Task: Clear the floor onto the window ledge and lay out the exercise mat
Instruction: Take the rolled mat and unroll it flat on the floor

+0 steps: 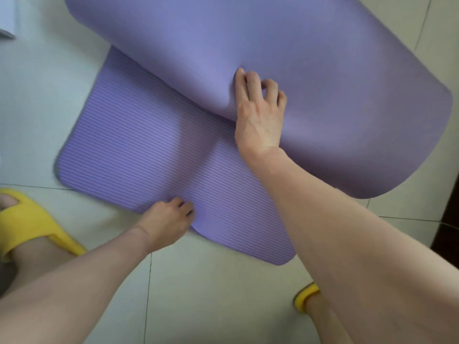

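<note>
A purple exercise mat (139, 145) lies partly unrolled on the pale tiled floor, its ribbed end flat near me. The rest of the mat is a big smooth roll (310, 70) filling the upper half of the view. My right hand (258, 112) presses on the lower edge of the roll, fingers curled against its surface. My left hand (169, 219) rests on the near edge of the flat ribbed end, fingers bent and pinning it to the floor.
My feet in yellow slippers stand at the lower left (27, 219) and lower right (306, 297). White floor tiles (211, 294) surround the mat. A pale object edge (7, 33) shows at the top left, and a dark edge (447, 219) at the right.
</note>
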